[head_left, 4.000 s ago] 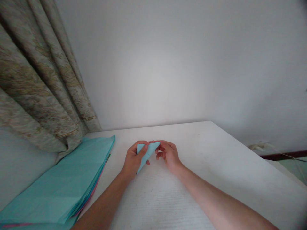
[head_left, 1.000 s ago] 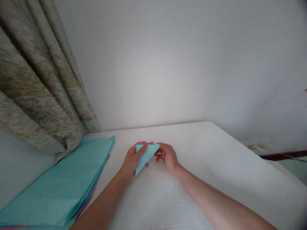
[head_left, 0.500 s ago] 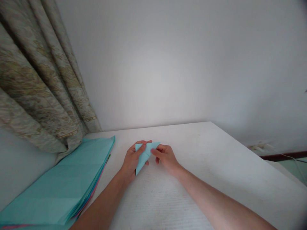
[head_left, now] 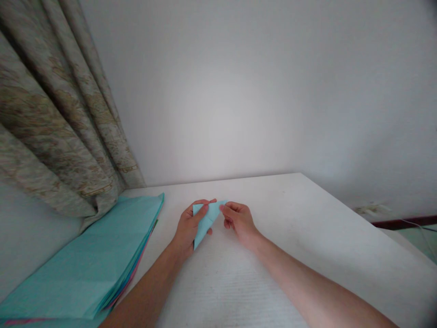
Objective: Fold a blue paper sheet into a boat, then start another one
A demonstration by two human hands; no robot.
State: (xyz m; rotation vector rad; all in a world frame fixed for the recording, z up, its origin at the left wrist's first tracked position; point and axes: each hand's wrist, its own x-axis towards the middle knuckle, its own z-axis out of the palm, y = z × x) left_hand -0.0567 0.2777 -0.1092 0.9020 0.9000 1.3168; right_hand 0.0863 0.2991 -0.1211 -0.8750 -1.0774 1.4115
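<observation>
head view: folded paper (head_left: 209, 220), long edge slanting near-left to far-right

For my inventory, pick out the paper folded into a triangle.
The small piece held by the left hand; the stacked sheets are far larger and not triangular.

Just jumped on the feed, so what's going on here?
A person holds a folded light-blue paper in the left hand, thumb across its face. The right hand is at its right corner. Both hands are over a white table, with a stack of coloured sheets lying to the left.
</observation>
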